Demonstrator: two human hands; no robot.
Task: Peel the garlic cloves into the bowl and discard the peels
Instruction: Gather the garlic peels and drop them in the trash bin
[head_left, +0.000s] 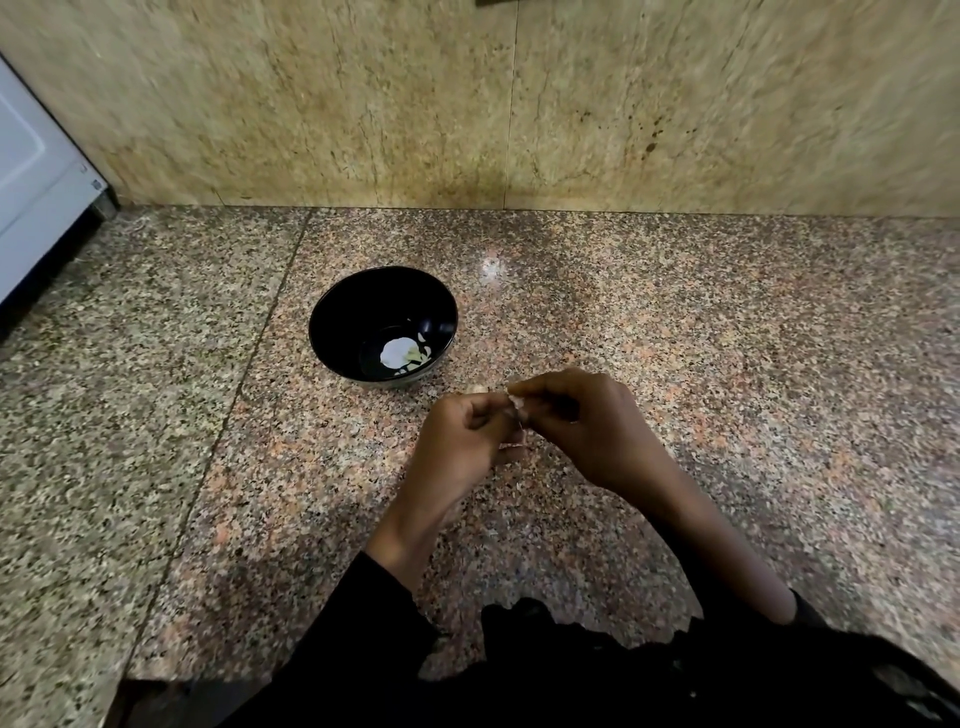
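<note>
A black bowl (383, 326) stands on the speckled granite counter (675, 338), with pale peeled garlic pieces (402, 353) at its bottom. Just in front of it and to the right, my left hand (462, 441) and my right hand (587, 426) meet above the counter. Both pinch a small garlic clove (517, 402) between curled fingertips; only a bit of its whitish skin shows. A small pale scrap (478, 388) lies on the counter beside the left fingers.
A beige stone wall (519, 104) rises behind the counter. A white appliance (31, 187) stands at the far left edge. A seam in the counter runs diagonally left of the bowl. My dark sleeves fill the bottom of the view.
</note>
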